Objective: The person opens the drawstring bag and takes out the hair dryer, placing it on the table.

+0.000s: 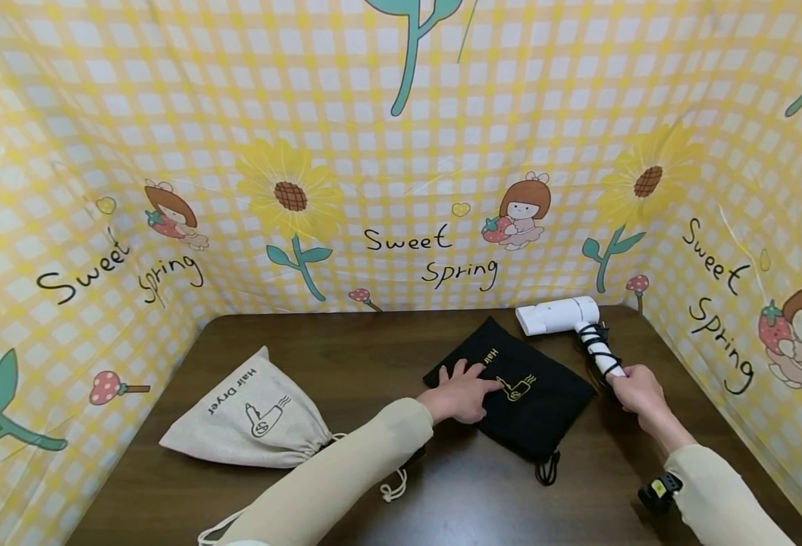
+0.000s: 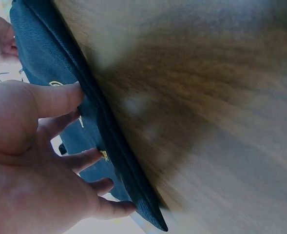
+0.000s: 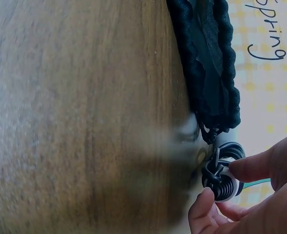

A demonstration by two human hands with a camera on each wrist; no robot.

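A white hair dryer (image 1: 556, 315) with black cord wound round its handle lies at the back right of the table. My right hand (image 1: 640, 394) grips the end of that handle; in the right wrist view thumb and fingers pinch the corded end (image 3: 223, 183). Left of it lies a black drawstring pouch (image 1: 544, 409) with gold "Hair" lettering and a dryer drawing. My left hand (image 1: 461, 394) rests on this pouch with spread fingers. In the left wrist view the fingertips touch the pouch's dark cloth (image 2: 41, 44). The pouch's gathered mouth (image 3: 206, 73) shows in the right wrist view.
A cream pouch (image 1: 237, 417) printed "Hair Dryer" lies on the left of the brown table (image 1: 346, 334), partly behind my left sleeve (image 1: 346, 478). Its white cord (image 1: 394, 485) trails near the front. A yellow checked cloth (image 1: 401, 152) walls the back and sides.
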